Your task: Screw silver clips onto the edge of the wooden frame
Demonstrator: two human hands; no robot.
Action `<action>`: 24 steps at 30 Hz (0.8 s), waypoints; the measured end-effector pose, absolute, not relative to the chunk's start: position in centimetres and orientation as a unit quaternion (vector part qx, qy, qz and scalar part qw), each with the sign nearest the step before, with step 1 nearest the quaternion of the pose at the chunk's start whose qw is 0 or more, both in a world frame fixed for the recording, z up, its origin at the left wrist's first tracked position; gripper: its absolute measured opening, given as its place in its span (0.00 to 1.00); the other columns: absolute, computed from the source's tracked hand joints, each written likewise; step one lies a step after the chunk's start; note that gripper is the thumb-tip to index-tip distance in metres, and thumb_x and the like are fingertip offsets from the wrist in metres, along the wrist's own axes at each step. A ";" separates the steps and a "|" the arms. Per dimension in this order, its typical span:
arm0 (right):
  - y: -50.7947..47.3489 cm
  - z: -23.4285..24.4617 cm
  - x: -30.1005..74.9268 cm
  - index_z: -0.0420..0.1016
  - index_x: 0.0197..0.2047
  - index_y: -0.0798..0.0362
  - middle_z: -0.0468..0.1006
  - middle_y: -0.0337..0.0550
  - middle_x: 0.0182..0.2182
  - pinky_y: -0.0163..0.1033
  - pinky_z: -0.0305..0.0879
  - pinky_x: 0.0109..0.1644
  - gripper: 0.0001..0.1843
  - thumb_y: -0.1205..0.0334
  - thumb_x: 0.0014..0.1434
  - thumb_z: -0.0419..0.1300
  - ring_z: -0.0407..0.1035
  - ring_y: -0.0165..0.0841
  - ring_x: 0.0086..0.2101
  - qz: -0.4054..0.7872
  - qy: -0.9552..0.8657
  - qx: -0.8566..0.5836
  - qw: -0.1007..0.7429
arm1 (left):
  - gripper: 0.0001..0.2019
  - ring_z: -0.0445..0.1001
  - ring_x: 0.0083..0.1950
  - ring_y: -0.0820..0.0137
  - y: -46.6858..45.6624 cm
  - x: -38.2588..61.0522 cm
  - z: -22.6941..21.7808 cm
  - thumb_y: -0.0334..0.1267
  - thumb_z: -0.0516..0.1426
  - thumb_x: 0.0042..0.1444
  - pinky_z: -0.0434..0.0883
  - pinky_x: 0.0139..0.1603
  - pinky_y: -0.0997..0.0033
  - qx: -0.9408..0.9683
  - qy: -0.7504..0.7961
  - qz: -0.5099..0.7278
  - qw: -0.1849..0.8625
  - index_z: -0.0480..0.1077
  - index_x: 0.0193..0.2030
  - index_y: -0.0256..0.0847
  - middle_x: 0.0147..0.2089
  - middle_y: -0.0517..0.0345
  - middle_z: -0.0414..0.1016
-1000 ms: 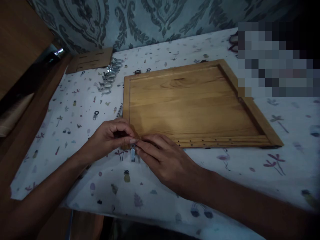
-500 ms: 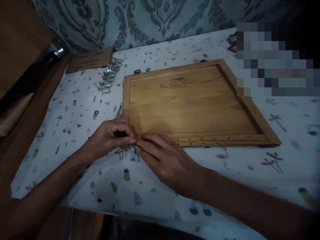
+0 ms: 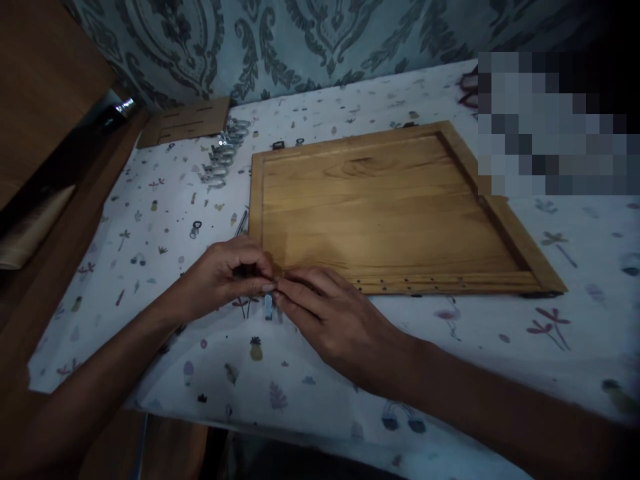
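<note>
A framed wooden panel lies flat on the table, with small dark holes or screw heads in rows along its near rail. At its near left corner, a small metal clip pokes out past the edge, below my fingertips. My left hand is closed, thumb and index finger pinched above the clip; whatever is between them is hidden or too small to name. My right hand lies over the near rail, its fingers pressed together with their tips against the clip.
Several similar metal clips lie in a row left of the panel, near a flat brown cardboard piece. A thin metal rod rests by the panel's left edge. A patterned white cloth covers the table. One blurred patch hides the upper right.
Both hands keep nearly the same pose at the panel's corner. The whole view has shifted slightly, with things appearing a little further right.
</note>
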State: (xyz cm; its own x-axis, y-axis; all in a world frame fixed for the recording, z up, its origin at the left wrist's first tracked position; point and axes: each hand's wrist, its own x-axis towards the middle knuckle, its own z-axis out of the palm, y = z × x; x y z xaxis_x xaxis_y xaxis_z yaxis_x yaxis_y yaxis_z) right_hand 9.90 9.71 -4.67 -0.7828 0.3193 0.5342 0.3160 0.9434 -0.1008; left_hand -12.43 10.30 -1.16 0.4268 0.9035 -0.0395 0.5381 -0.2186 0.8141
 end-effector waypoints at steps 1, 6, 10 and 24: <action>9.7 -4.7 9.9 0.77 0.48 0.65 0.79 0.56 0.47 0.48 0.72 0.52 0.13 0.74 0.64 0.54 0.68 0.42 0.48 0.003 -0.944 -0.170 0.284 | 0.06 0.73 0.38 0.73 10.3 -12.4 -1.1 0.40 0.63 0.57 0.70 0.38 0.76 0.745 0.484 0.230 0.398 0.74 0.36 0.39 0.37 0.57 0.72; 9.7 -4.8 9.9 0.77 0.48 0.66 0.79 0.56 0.47 0.47 0.71 0.53 0.13 0.74 0.64 0.55 0.68 0.42 0.49 0.009 -0.941 -0.169 0.292 | 0.07 0.72 0.36 0.75 10.2 -12.6 -0.1 0.39 0.58 0.62 0.69 0.36 0.78 0.746 0.480 0.240 0.395 0.75 0.38 0.40 0.35 0.58 0.73; 9.7 -4.8 9.9 0.77 0.48 0.67 0.79 0.57 0.47 0.48 0.71 0.52 0.12 0.74 0.64 0.55 0.68 0.42 0.48 0.010 -0.940 -0.165 0.298 | 0.05 0.72 0.36 0.76 10.1 -13.0 0.3 0.38 0.60 0.61 0.69 0.34 0.81 0.773 0.468 0.206 0.376 0.75 0.41 0.41 0.38 0.58 0.74; 9.7 -4.6 9.9 0.78 0.47 0.67 0.80 0.54 0.45 0.48 0.72 0.52 0.14 0.74 0.64 0.53 0.70 0.43 0.46 0.010 -0.936 -0.169 0.308 | 0.05 0.73 0.40 0.75 9.9 -13.0 -0.3 0.37 0.58 0.63 0.71 0.38 0.77 0.817 0.455 0.180 0.306 0.73 0.41 0.40 0.39 0.58 0.74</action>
State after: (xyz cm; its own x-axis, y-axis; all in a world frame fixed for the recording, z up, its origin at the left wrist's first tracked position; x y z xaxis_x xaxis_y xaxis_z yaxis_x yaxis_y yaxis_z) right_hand 9.93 9.72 -4.60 -0.7528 0.3235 0.5732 0.3106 0.9424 -0.1239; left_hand -12.98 9.94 -0.29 0.5209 0.8535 0.0161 0.6327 -0.3987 0.6639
